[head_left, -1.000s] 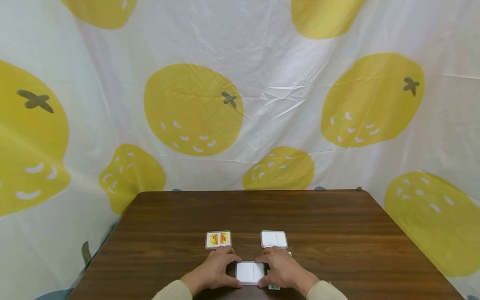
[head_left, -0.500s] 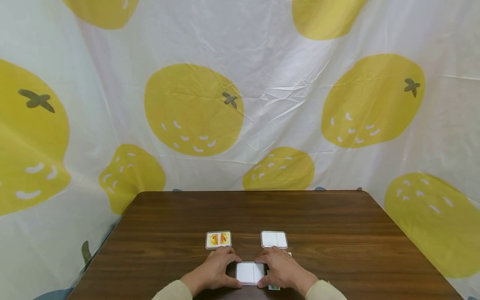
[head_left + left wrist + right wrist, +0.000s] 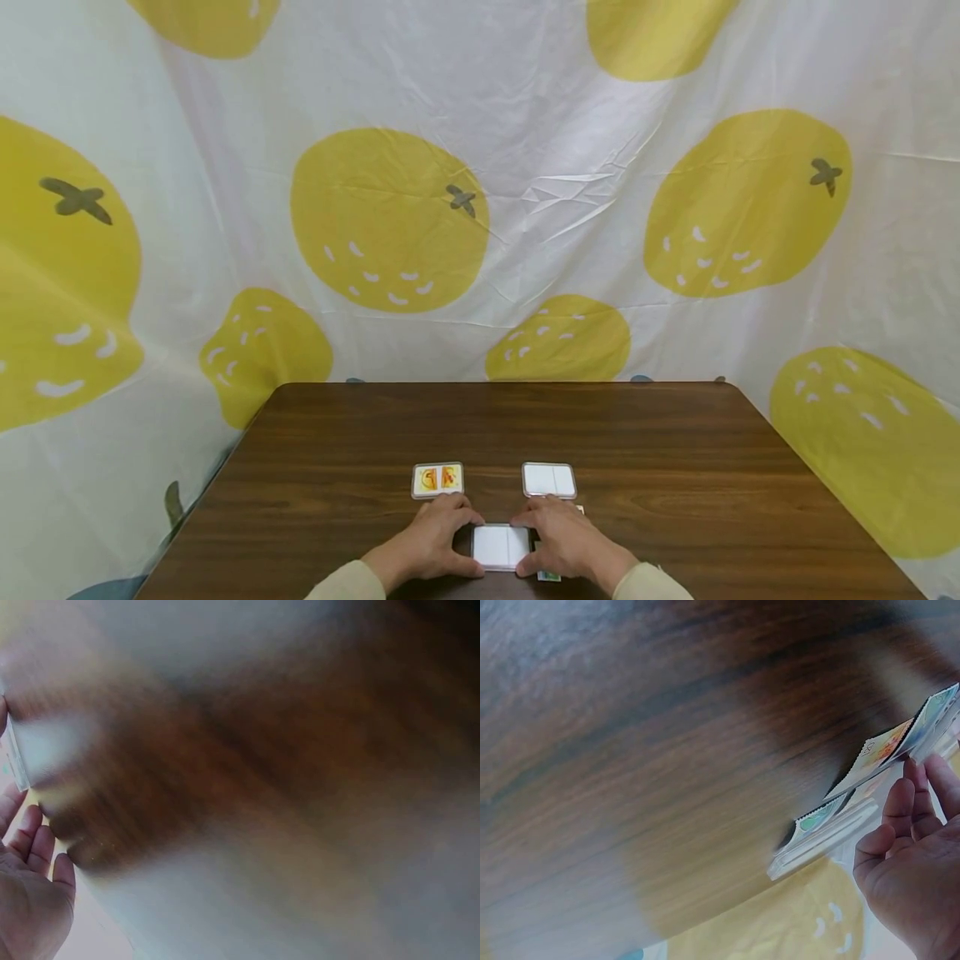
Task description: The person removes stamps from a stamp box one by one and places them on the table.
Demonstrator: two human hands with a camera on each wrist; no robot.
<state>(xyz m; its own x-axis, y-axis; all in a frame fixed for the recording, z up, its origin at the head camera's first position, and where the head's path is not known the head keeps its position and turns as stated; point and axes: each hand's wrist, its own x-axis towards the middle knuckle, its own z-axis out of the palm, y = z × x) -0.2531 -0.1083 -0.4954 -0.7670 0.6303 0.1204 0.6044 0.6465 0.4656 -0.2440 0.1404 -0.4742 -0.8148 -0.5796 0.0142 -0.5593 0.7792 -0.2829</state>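
A clear, flat plastic case [image 3: 500,547] with a white two-part panel lies at the table's near edge between my hands. My left hand [image 3: 431,542] holds its left side, thumb at the near corner and index finger at the far one. On the right side, my right hand [image 3: 570,542] grips it the same way. A small green-printed stamp [image 3: 549,576] shows from under the right hand. In the right wrist view, an orange-printed stamp [image 3: 885,750] with a toothed edge lies close to the fingers, most of which are bent.
Farther back on the dark wood table [image 3: 495,425], a clear case with two orange-printed stamps [image 3: 438,480] lies at left. At right lies another clear case with a white panel [image 3: 548,480]. A fruit-printed cloth [image 3: 540,250] hangs behind the table.
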